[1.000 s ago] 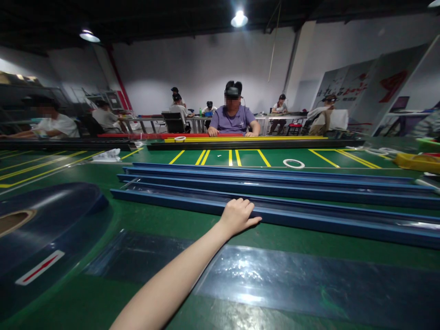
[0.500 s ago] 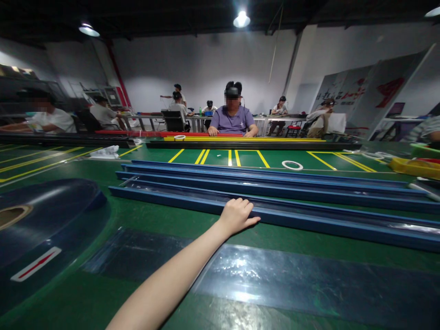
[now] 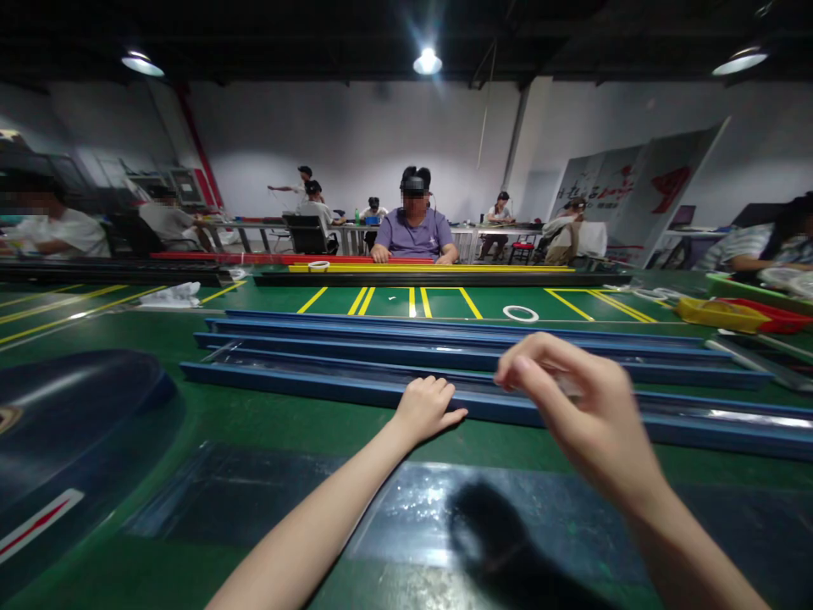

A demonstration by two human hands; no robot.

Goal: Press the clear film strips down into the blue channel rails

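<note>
My left hand rests on the near edge of the closest long blue rail, fingers curled over it and thumb flat on the green table. Further blue rails lie parallel behind it. My right hand hovers in the air above the rails, to the right of the left hand, with thumb and fingers pinched together; something pale and clear seems caught in the pinch, too blurred to name. A sheet of clear film lies flat on the table under my forearms.
A big dark blue film roll sits at the left. A white tape ring lies beyond the rails. A person in a purple shirt sits opposite behind yellow and black rails. Yellow and red trays are at the right. Other people work further back.
My right hand has come into view from the right and now hangs pinched above the rails. The left hand stays on the near rail. The camera has tilted slightly.
</note>
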